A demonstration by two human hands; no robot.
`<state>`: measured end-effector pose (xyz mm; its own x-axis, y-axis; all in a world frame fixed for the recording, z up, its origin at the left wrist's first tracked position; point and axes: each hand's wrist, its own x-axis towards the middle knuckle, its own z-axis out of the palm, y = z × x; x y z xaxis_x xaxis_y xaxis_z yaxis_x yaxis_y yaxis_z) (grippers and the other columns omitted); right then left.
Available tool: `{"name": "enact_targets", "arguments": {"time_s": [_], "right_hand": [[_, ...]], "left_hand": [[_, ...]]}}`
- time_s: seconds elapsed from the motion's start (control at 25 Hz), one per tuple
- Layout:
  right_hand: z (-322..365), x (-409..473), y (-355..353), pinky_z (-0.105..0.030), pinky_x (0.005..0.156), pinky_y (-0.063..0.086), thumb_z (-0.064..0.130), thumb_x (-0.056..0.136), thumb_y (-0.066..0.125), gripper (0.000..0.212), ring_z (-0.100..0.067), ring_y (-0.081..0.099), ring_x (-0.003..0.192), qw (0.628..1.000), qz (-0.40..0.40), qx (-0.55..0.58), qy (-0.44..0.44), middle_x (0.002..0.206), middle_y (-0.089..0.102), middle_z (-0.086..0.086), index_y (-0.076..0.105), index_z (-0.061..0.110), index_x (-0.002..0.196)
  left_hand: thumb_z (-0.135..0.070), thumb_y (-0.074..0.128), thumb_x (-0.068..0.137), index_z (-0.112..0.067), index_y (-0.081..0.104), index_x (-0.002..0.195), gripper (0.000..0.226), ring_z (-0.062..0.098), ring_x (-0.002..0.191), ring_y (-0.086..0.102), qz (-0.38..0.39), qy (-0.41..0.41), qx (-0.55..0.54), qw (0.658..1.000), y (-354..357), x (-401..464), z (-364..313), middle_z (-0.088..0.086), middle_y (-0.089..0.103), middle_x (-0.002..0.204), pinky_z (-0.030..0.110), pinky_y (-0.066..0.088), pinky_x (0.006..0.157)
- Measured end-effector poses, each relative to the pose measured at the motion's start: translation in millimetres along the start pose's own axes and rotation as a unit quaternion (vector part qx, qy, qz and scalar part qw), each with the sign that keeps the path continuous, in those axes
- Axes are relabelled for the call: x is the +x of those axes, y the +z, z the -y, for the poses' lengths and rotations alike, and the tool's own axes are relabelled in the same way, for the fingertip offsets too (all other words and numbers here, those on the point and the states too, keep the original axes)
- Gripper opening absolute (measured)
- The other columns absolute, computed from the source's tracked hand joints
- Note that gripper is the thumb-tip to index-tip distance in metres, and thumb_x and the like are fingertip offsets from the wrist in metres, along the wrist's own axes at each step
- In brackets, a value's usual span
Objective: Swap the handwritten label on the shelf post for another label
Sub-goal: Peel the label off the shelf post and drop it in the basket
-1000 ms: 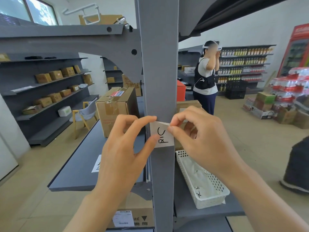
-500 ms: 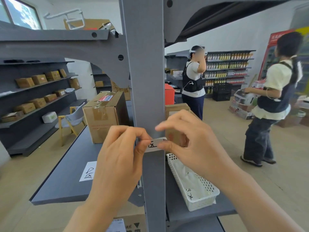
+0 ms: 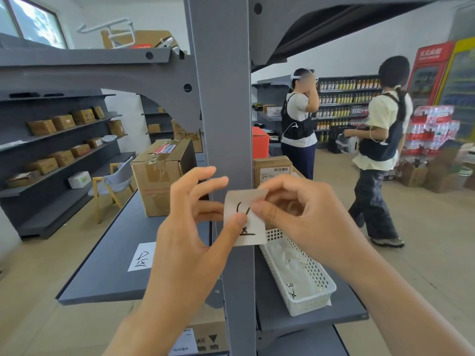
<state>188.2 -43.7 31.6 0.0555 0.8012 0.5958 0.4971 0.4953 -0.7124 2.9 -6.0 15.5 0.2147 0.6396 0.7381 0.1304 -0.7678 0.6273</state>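
A white handwritten label [image 3: 253, 227] with black marks is held in front of the grey shelf post [image 3: 223, 111]. My left hand [image 3: 190, 237] pinches its lower left part with the thumb over the writing. My right hand [image 3: 300, 217] pinches its right edge between thumb and forefinger. The label's top curls away from the post; whether any of it still sticks to the post I cannot tell. Another handwritten label [image 3: 142, 256] lies flat on the left shelf board [image 3: 102, 273].
A white perforated basket [image 3: 316, 294] with marked papers sits on the right shelf board. Cardboard boxes [image 3: 160, 176] stand behind the post. Two persons [image 3: 298, 122] stand in the aisle at the right. A chair [image 3: 113, 181] stands at the left.
The label went from pressed on the post, to folded thin between my fingers, to held flat and facing me. The view shifted and a second person walked into the aisle.
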Motion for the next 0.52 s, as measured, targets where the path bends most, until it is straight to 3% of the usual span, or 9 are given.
{"name": "enact_targets", "arguments": {"time_s": [0.08, 0.16, 0.32, 0.52], "right_hand": [[0.9, -1.8, -2.2, -0.013, 0.064, 0.048, 0.021, 0.087, 0.079, 0.034, -0.006, 0.063, 0.061, 1.0, -0.007, 0.01, 0.012, 0.078, 0.079, 0.002, 0.065, 0.033, 0.117], [0.9, -3.9, -3.5, -0.015, 0.064, 0.049, 0.018, 0.088, 0.078, 0.052, -0.008, 0.062, 0.058, 0.999, -0.005, 0.024, 0.029, 0.075, 0.077, -0.002, 0.052, 0.039, 0.127], [-1.0, -4.2, -2.9, -0.024, 0.065, 0.051, 0.013, 0.094, 0.069, 0.022, -0.012, 0.061, 0.065, 1.0, -0.001, 0.027, -0.005, 0.074, 0.071, -0.001, 0.056, 0.028, 0.102], [-8.8, -5.5, 2.2, -0.034, 0.072, 0.056, 0.013, 0.096, 0.066, 0.014, -0.02, 0.067, 0.076, 1.0, -0.005, -0.001, -0.011, 0.083, 0.071, -0.005, 0.065, 0.027, 0.097]], "left_hand": [[-0.034, 0.074, 0.079, -0.043, 0.037, 0.125, 0.06, 0.009, 0.089, 0.075, 0.012, -0.041, -0.023, 0.999, 1.9, -1.1, -1.3, -0.017, 0.077, 0.099, 0.024, 0.059, 0.08], [-0.031, 0.072, 0.081, -0.043, 0.041, 0.112, 0.046, 0.008, 0.083, 0.076, 0.033, -0.068, -0.045, 0.996, 2.2, -0.3, -1.5, -0.016, 0.079, 0.084, 0.023, 0.059, 0.076], [-0.029, 0.066, 0.086, -0.035, 0.065, 0.09, 0.007, 0.005, 0.092, 0.074, 0.071, -0.046, -0.048, 0.995, 2.2, 3.7, 4.0, -0.017, 0.077, 0.088, 0.023, 0.059, 0.076], [-0.012, 0.08, 0.081, -0.031, 0.077, 0.1, 0.028, 0.007, 0.088, 0.075, 0.12, -0.1, -0.069, 0.985, 4.0, 3.1, 15.5, -0.015, 0.079, 0.092, 0.022, 0.059, 0.081]]}}
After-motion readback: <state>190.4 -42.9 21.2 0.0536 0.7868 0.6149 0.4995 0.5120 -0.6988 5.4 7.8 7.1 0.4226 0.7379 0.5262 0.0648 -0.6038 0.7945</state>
